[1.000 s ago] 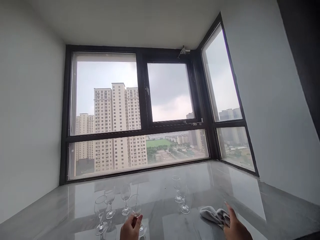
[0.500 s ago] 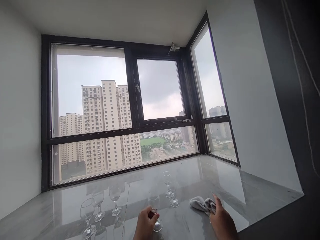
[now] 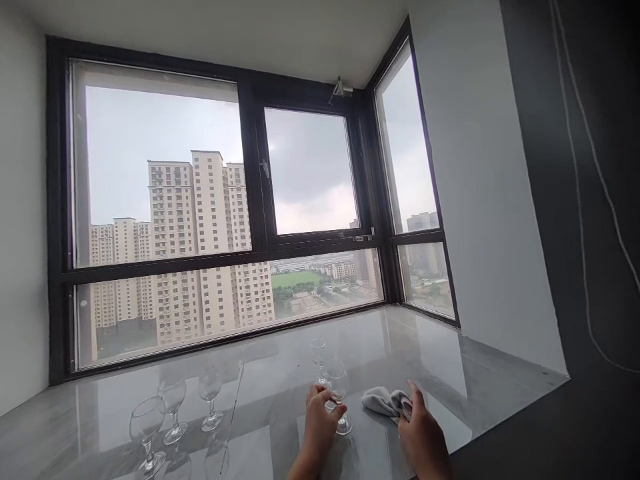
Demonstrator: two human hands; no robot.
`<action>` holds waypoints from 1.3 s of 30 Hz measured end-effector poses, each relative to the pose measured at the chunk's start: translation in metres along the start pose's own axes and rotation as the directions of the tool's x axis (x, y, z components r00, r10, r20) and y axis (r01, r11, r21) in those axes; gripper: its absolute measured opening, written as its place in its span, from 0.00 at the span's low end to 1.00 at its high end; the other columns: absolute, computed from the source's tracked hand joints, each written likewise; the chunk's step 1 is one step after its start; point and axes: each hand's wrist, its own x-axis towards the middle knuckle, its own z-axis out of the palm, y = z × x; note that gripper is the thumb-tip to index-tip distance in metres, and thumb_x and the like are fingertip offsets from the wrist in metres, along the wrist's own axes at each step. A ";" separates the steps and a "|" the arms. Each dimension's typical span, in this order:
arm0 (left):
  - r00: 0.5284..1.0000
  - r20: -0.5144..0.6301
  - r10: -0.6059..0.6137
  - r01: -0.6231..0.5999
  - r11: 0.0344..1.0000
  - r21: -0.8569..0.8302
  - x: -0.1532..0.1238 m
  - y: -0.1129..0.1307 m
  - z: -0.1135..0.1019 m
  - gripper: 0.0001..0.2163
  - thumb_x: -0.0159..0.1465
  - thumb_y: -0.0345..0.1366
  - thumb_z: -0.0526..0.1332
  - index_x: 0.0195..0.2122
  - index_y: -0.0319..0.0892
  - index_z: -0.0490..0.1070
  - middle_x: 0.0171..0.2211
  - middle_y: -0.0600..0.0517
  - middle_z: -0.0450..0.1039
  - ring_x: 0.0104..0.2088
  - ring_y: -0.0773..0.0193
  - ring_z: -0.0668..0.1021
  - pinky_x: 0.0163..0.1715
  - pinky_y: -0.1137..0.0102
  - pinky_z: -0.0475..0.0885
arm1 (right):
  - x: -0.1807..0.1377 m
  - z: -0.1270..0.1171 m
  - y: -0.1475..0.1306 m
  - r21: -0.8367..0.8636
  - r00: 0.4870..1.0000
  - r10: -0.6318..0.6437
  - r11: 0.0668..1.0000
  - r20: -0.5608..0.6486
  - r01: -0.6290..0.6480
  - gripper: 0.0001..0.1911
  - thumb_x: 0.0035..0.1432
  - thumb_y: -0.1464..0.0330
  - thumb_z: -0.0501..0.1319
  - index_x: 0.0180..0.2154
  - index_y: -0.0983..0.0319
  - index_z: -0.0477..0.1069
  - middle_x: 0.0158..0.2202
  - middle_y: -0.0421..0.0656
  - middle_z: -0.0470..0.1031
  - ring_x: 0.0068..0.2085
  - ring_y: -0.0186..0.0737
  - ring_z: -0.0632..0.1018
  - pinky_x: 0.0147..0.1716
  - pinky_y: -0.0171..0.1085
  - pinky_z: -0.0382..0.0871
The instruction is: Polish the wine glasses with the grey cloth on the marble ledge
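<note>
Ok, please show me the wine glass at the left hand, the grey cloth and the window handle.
held wine glass (image 3: 336, 381), head view, on its bowl
grey cloth (image 3: 380, 400), head view, on its left fold
window handle (image 3: 265, 168), head view, on its middle

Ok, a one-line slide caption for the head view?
Left hand grips a wine glass by its stem on the marble sill; right hand touches a grey cloth.

A black-framed bay window fills the far wall, showing pale high-rise towers under an overcast sky. White walls and a white ceiling enclose it. The glossy grey marble surface mirrors the daylight. On the right stands a dark wall with a thin white cord.
</note>
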 end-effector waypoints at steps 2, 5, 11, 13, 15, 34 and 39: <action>1.000 0.017 -0.016 0.015 1.000 0.017 0.001 0.000 0.001 0.05 0.54 0.33 0.65 0.31 0.41 0.80 0.45 0.45 0.72 0.51 0.52 0.73 0.54 0.61 0.64 | -0.001 -0.001 -0.001 0.002 1.000 0.001 1.000 -0.006 -0.001 0.30 0.63 0.74 0.46 0.67 0.69 0.52 0.54 0.56 0.77 0.48 0.52 0.81 0.39 0.41 0.70; 0.998 0.053 -0.029 0.027 0.998 0.050 0.001 -0.001 0.002 0.05 0.55 0.33 0.64 0.29 0.41 0.79 0.44 0.44 0.74 0.49 0.52 0.74 0.53 0.61 0.65 | -0.001 0.000 0.000 0.007 1.000 -0.002 1.000 -0.021 0.002 0.30 0.63 0.74 0.47 0.66 0.68 0.54 0.52 0.55 0.78 0.48 0.51 0.81 0.38 0.39 0.70; 0.998 0.048 -0.042 0.034 0.987 0.160 0.000 0.003 0.002 0.05 0.56 0.33 0.63 0.27 0.43 0.79 0.43 0.44 0.78 0.50 0.51 0.75 0.53 0.62 0.66 | 0.002 0.010 0.008 0.003 0.998 -0.026 1.000 -0.054 0.026 0.28 0.62 0.74 0.47 0.64 0.67 0.55 0.54 0.55 0.77 0.49 0.50 0.81 0.40 0.40 0.70; 0.998 0.051 -0.041 0.030 0.981 0.192 0.000 0.005 0.002 0.05 0.57 0.33 0.63 0.27 0.44 0.79 0.42 0.45 0.79 0.50 0.51 0.76 0.52 0.63 0.66 | 0.003 0.013 0.010 -0.003 0.998 -0.029 1.000 -0.056 0.029 0.28 0.62 0.74 0.47 0.64 0.67 0.55 0.54 0.55 0.77 0.48 0.50 0.81 0.40 0.40 0.70; 0.998 0.055 -0.041 0.029 0.978 0.208 0.000 0.006 0.001 0.05 0.57 0.33 0.63 0.28 0.44 0.80 0.43 0.46 0.80 0.50 0.52 0.76 0.52 0.64 0.66 | 0.004 0.014 0.012 -0.003 0.998 -0.036 0.999 -0.053 0.036 0.27 0.63 0.74 0.46 0.64 0.67 0.55 0.53 0.56 0.77 0.48 0.51 0.81 0.40 0.40 0.70; 0.841 -0.296 0.452 -0.248 0.809 0.533 -0.016 -0.052 -0.155 0.11 0.66 0.33 0.52 0.45 0.44 0.72 0.44 0.46 0.74 0.48 0.51 0.76 0.52 0.55 0.69 | 0.011 0.017 0.023 -0.024 0.999 -0.037 0.999 -0.029 0.036 0.27 0.63 0.70 0.45 0.63 0.68 0.56 0.49 0.56 0.79 0.45 0.53 0.82 0.35 0.40 0.69; 0.594 -0.563 0.575 -0.068 0.733 0.677 -0.030 -0.095 -0.225 0.14 0.64 0.41 0.55 0.49 0.43 0.65 0.48 0.42 0.67 0.51 0.46 0.71 0.52 0.49 0.66 | 0.010 0.012 0.018 -0.033 0.999 -0.026 0.999 -0.022 0.025 0.28 0.63 0.68 0.44 0.63 0.69 0.56 0.50 0.58 0.78 0.47 0.56 0.81 0.38 0.42 0.70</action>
